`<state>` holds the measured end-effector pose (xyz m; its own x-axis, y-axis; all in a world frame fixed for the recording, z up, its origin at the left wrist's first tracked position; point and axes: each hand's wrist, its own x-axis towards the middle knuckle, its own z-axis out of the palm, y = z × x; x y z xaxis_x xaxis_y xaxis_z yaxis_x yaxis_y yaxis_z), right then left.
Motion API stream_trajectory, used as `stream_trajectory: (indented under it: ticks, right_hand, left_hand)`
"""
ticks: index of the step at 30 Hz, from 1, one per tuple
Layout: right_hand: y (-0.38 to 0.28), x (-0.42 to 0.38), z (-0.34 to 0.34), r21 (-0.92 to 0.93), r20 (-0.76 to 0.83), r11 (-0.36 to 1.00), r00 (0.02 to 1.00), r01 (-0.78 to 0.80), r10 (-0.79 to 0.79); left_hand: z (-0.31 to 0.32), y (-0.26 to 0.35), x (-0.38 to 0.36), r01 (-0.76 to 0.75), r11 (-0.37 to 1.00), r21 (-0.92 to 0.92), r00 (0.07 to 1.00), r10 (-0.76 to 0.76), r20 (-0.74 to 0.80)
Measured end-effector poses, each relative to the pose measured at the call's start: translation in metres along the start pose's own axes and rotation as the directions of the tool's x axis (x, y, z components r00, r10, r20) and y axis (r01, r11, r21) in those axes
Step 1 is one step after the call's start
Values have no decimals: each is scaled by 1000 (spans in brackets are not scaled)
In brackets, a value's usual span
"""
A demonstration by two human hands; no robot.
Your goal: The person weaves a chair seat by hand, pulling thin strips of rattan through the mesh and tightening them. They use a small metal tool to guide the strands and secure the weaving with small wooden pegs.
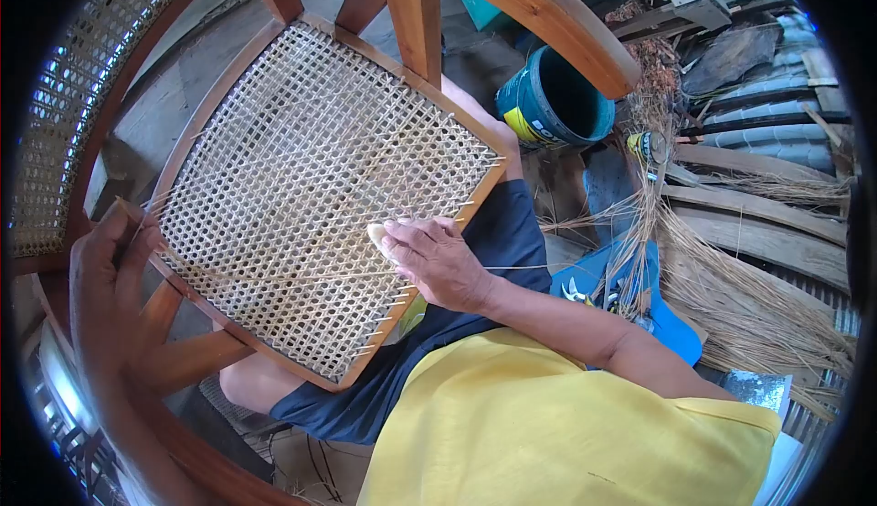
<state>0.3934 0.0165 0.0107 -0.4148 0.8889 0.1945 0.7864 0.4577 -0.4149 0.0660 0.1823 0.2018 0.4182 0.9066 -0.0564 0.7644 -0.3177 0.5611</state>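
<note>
A chair seat of woven cane (pixel 301 186) in a brown wooden frame lies tilted across my lap. My right hand (pixel 434 259) rests over the weave near the frame's right side, fingers closed around a small pale rounded piece (pixel 376 235) whose kind I cannot make out. A long cane strand (pixel 311 275) runs across the seat to this hand and shows again beyond it. At the seat's left edge, my left hand (pixel 110 259) is in shadow, its fingertips pinching a thin cane strand (pixel 141 223). Short strand ends (pixel 388 319) stick out along the right edge.
The chair's curved wooden arm (pixel 539 13) arches above the seat, and a caned back (pixel 55 131) stands at left. A teal bucket (pixel 557 100), a bundle of loose cane strands (pixel 731 287), a small tin (pixel 647 147) and pruning shears (pixel 574 291) are at right.
</note>
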Motion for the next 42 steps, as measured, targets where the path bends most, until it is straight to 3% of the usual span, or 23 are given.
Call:
stream_trajectory:
  ticks: [1,3,4,5,7,8,17,19,24,27,29,31,32,33,34,35,37,39,41,42]
  right_hand:
    - [10,2,0,2,-7,1000,1000,5,-5]
    - [46,17,2,-74,-163,980,971,-186,172]
    - [53,33,-3,-224,-276,908,916,-355,290]
    - [53,45,0,-214,-282,919,922,-331,266]
    - [56,72,5,-269,-298,909,925,-317,235]
    - [63,86,17,-310,-288,921,946,-238,148]
    - [99,215,44,-486,-373,848,928,-211,16]
    - [104,237,50,-419,-387,893,922,-168,-8]
    - [116,290,54,-406,-327,901,945,-152,13]
    - [108,308,49,-391,-258,904,963,-175,75]
    - [91,310,55,-384,-308,905,949,-186,64]
    - [64,316,78,-323,-260,918,954,-229,146]
    - [59,320,110,-134,-316,969,936,-207,156]
    - [36,319,113,-191,-334,969,938,-157,86]
    - [23,320,130,-183,-462,978,887,-94,-1]
    - [8,315,128,-406,-373,912,921,-54,-111]
    - [3,307,123,-361,-377,928,895,96,-239]
    - [32,302,95,-184,-245,972,950,148,-192]
    - [79,307,76,-86,-256,996,967,-9,-13]
    - [99,303,71,-234,-344,966,939,-113,27]
  left_hand:
    - [2,0,0,-16,1000,-20,1000,16,-21]
    - [5,5,-2,-31,998,53,995,36,-92]
    - [5,10,-4,-42,992,119,986,61,-156]
    - [2,15,-4,-26,990,136,983,50,-176]
    - [-5,26,1,45,999,8,999,-45,-23]
    - [-7,26,1,53,999,9,999,-53,-9]
    - [-19,17,6,130,989,69,991,-132,18]
    - [-18,13,6,5,999,45,1000,-5,-7]
    - [-23,11,6,64,997,46,997,-66,38]
    - [-24,7,5,42,996,79,999,-41,-19]
    - [-28,3,7,84,995,48,995,-80,-65]
    - [-38,8,11,138,989,60,989,-133,-71]
    - [-40,11,11,186,980,66,981,-182,-63]
    - [-39,8,10,184,981,67,982,-181,-58]
    - [-36,1,8,156,986,64,983,-149,-105]
    - [-35,-2,8,125,990,60,981,-115,-155]
    - [-39,-3,8,120,991,64,983,-109,-146]
    - [-42,-8,7,141,988,68,981,-130,-142]
    - [-47,-16,5,78,995,58,980,-66,-190]
    - [-51,-21,3,118,991,58,974,-104,-201]
